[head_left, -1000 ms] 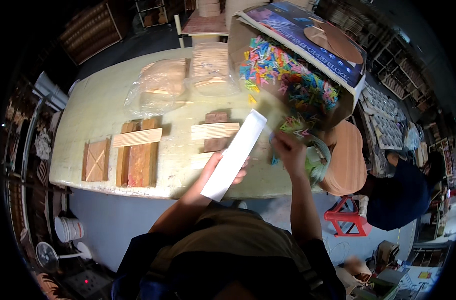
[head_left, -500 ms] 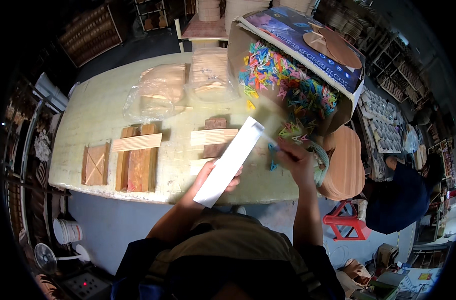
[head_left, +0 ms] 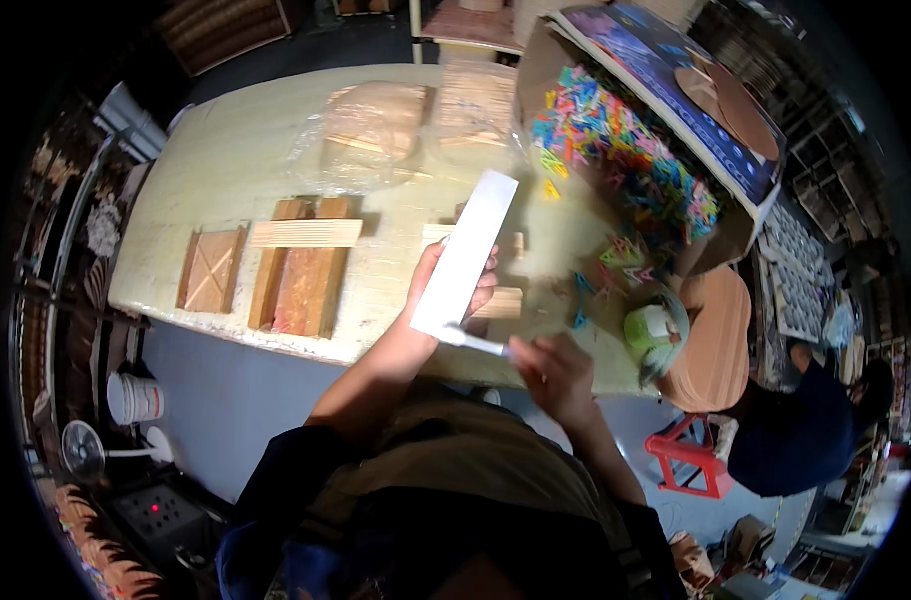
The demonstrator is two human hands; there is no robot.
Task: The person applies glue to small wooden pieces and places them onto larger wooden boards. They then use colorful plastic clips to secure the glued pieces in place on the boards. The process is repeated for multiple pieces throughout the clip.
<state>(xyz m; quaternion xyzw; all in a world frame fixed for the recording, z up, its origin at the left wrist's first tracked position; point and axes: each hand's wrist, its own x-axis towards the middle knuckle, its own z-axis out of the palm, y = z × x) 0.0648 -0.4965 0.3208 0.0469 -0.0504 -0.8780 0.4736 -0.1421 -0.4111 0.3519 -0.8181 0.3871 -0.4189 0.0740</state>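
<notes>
My left hand is closed around a long, flat white strip, thumb along one edge and fingertips showing past the other. The strip slants, its far end tipped to the right. In my right hand, smeared by motion, is a slender pale brush; its tip meets the near end of the strip. Beyond the strip, partly hidden by it, are thin wooden strips on the table. Right of my hands lie blue clips and a green container wrapped in pale cloth.
A cardboard box of colourful clips stands at the back right. Plastic-wrapped wooden strips lie at the back. Wooden blocks and a small frame sit leftward. Stacked wooden plates, a red stool and another person are rightward.
The brush in my right hand has come from the strip's far end down to its near end. The strip stands a little more upright, and my view has shifted.
</notes>
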